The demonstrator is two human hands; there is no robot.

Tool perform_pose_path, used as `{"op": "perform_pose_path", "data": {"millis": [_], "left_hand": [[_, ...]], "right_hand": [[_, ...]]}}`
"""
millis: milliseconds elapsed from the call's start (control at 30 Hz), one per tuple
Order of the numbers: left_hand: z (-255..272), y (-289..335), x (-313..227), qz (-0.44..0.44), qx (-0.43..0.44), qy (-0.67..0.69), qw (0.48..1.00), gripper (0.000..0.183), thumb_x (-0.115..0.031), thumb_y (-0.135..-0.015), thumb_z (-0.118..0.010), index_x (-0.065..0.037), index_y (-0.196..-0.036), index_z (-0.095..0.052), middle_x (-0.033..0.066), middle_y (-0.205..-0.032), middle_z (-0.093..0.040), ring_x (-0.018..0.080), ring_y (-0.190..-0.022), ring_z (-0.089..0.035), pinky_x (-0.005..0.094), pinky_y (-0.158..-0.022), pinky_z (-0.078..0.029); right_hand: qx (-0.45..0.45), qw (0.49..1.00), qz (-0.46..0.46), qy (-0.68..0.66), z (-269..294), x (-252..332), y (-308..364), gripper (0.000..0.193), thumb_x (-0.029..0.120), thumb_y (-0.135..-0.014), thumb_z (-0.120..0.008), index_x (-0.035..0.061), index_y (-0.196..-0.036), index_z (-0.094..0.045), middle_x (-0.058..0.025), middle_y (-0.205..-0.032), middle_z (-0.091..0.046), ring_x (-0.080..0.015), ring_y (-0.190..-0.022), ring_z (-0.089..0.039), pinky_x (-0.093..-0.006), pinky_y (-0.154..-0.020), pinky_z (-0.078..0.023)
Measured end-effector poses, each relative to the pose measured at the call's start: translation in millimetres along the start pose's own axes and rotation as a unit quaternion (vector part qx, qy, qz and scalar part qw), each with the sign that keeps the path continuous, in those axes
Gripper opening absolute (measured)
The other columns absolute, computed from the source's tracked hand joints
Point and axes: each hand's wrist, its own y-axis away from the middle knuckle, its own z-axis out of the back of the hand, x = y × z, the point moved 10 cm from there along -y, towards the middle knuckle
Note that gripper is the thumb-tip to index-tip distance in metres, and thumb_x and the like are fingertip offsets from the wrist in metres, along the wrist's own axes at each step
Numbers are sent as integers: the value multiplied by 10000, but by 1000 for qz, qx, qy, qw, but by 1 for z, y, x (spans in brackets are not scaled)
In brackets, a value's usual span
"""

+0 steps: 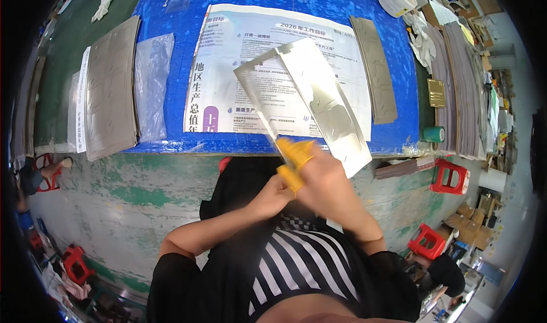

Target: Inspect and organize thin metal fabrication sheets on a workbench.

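Note:
A shiny silver metal frame [330,101], one broad side and a narrower far-left side around an opening, slants over a printed newspaper sheet [216,112]. My right hand [327,180], smeared by motion, closes on the frame's near end. Yellow coverings [297,153] show at the fingers there. Just left of it and lower is my left hand [269,197], its fingers curled in beside another yellow piece; its fingertips are partly hidden. What the left hand grips, I cannot make out. Both hands are just off the table's front edge, in front of my body.
The newspaper lies on a blue-covered table [393,95]. Grey-brown sheets [111,89] and clear plastic [154,86] lie at left; another stack [373,66] is at right. Beyond are a white bucket [397,1], green tape roll [433,134] and red stools [450,176]. Another person [444,274] is lower right.

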Motion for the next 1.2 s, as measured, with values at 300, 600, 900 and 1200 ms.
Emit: {"op": "perform_pose_path", "data": {"millis": [300,600,900,1200], "left_hand": [[-9,-5,-4,-46,60,201,977,372,3,-851,-387,-2,-1222,-372,114,-1167,-492,210,-1066,-508,318,-897,-417],[-8,-7,0,14,53,204,977,377,-149,-928,-374,-30,-1281,-320,109,-1245,-456,206,-1163,-445,309,-919,-379],[-21,-6,2,39,90,239,966,357,-163,-930,-385,-4,-1249,-368,136,-1178,-509,189,-1016,-543,289,-849,-455],[-24,6,-31,-9,132,263,956,344,-166,-923,-395,7,-1221,-395,148,-1174,-511,190,-1022,-536,279,-831,-456]], "right_hand": [[-81,918,-239,-307,11,-118,10,263,57,-808,-594,-30,-1054,-563,-66,-928,-607,-115,-821,-571,-227,-703,-466],[-215,877,-228,-364,118,-199,2,263,73,-841,-557,1,-1093,-559,-34,-940,-613,-85,-818,-566,-198,-721,-450],[-205,905,-243,-281,144,-316,-12,285,58,-832,-558,-17,-1106,-547,-52,-926,-606,-86,-798,-560,-183,-705,-439],[-225,905,-74,355,163,-230,-26,297,194,-709,-690,68,-974,-639,-84,-735,-567,-144,-595,-527,-224,-567,-430]]}}
